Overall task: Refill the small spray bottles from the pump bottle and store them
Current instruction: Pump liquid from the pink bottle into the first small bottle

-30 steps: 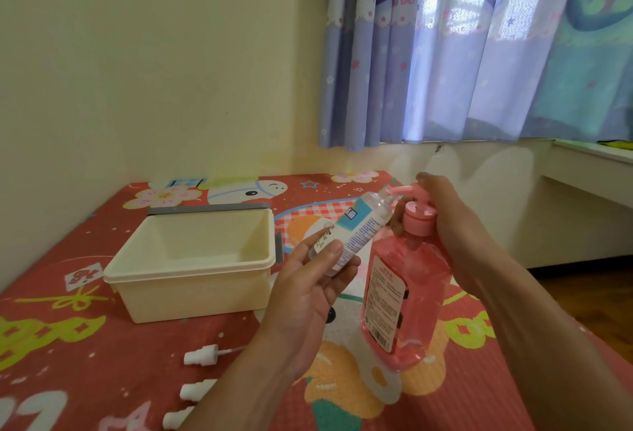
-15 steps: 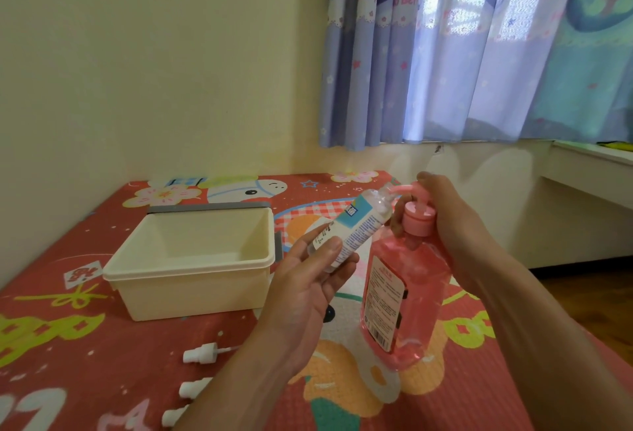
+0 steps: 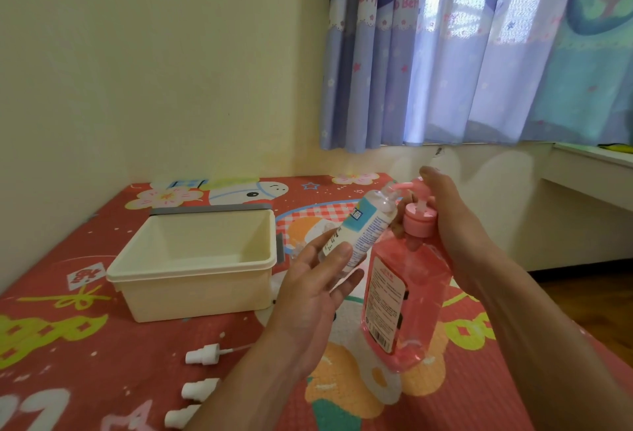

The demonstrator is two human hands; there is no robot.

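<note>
My left hand (image 3: 317,288) holds a small clear spray bottle (image 3: 366,227) with a blue and white label, tilted so its open neck sits under the pump's spout. The pink pump bottle (image 3: 402,297) full of pink liquid stands on the mat, leaning a little. My right hand (image 3: 452,225) is wrapped over its pink pump head, palm on top. Three white spray caps lie on the mat at the lower left: one with its dip tube (image 3: 203,353), a second (image 3: 198,388) and a third (image 3: 180,417).
An empty cream plastic bin (image 3: 191,280) sits on the red cartoon mat (image 3: 68,345), left of my hands, with a grey lid behind it. A wall lies to the left, curtains (image 3: 479,54) hang behind, and a white ledge (image 3: 589,170) sticks out at the right.
The pump head has risen slightly under my right hand and the small bottle has shifted a little. Otherwise both hands keep their grips.
</note>
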